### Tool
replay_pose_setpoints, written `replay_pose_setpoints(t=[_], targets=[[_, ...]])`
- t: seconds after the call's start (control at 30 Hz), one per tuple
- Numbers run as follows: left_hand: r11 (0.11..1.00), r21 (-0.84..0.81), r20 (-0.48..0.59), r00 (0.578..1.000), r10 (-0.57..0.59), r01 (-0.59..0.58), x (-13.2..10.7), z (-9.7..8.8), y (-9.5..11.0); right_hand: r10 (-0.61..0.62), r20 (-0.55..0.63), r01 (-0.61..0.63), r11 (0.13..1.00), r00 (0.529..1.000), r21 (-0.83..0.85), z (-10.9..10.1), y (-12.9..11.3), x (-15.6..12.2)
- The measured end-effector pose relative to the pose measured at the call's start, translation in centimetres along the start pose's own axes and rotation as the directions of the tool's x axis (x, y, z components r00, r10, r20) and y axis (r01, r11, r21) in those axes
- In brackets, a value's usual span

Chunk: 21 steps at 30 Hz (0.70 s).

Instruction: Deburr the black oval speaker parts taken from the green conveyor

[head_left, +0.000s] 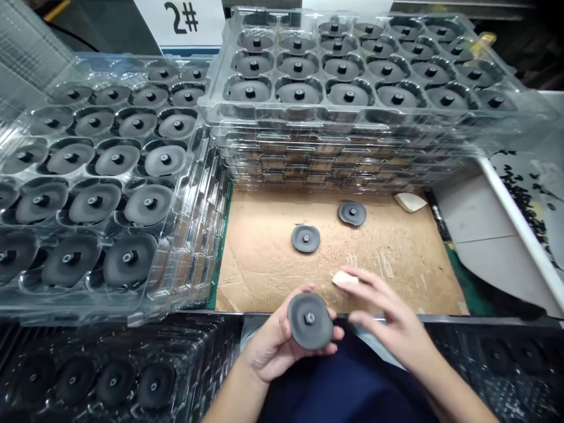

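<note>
My left hand point(275, 346) is closed around the rim of a dark grey rubber-like disc point(304, 336), with the short central stud facing up. To its right, my right hand point(394, 317) has its fingers stretched and apart. Its index fingertip reaches over a small white wedge-like piece point(340, 278) lying on the cardboard; whether they touch is hard to tell. Beyond the hands, a similar disc point(300, 242) lies stud up on the cardboard, and another disc point(348, 215) sits farther back to the right.
A cardboard sheet point(259, 270) covers the work surface. Stacked clear trays point(335, 132) of discs stand behind it, with another tray stack point(180, 235) at left. A second white piece point(410, 202) lies back right. Beside it is a white-edged bin point(520, 205). Darker trays point(194, 352) are below left.
</note>
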<state>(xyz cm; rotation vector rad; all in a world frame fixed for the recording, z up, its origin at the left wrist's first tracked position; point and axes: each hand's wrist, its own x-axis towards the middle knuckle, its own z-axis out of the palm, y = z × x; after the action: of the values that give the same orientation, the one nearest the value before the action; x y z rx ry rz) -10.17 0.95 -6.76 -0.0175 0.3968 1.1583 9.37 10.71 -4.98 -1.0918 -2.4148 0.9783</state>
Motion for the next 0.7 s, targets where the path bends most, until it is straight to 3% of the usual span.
replay_pose_setpoints(t=[0.07,0.2,0.4,0.57,0.7], targets=[[0.992,-0.062,-0.124,0.987,0.1,-0.108,-0.1,0.2,0.3,0.061,-0.155,-0.082,0.988,0.986,-0.132,0.8,1.9,-0.1],[0.969,-0.067,-0.318,0.925,0.207,-0.24,-0.2,0.8,0.8,0.04,-0.168,-0.072,0.979,0.985,-0.192,2.9,4.2,-0.1],[0.957,-0.053,-0.364,0.898,0.249,-0.287,0.1,1.8,0.6,-0.018,-0.219,-0.014,0.99,0.976,-0.143,3.4,4.6,1.6],[0.955,0.014,-0.428,0.861,0.275,-0.298,0.3,3.1,0.1,0.045,-0.314,-0.061,0.997,0.948,-0.04,2.7,3.1,1.8],[0.955,0.087,-0.413,0.862,0.294,-0.284,0.6,4.0,-0.4,0.033,-0.248,-0.02,0.998,0.968,0.057,2.9,1.8,0.7]])
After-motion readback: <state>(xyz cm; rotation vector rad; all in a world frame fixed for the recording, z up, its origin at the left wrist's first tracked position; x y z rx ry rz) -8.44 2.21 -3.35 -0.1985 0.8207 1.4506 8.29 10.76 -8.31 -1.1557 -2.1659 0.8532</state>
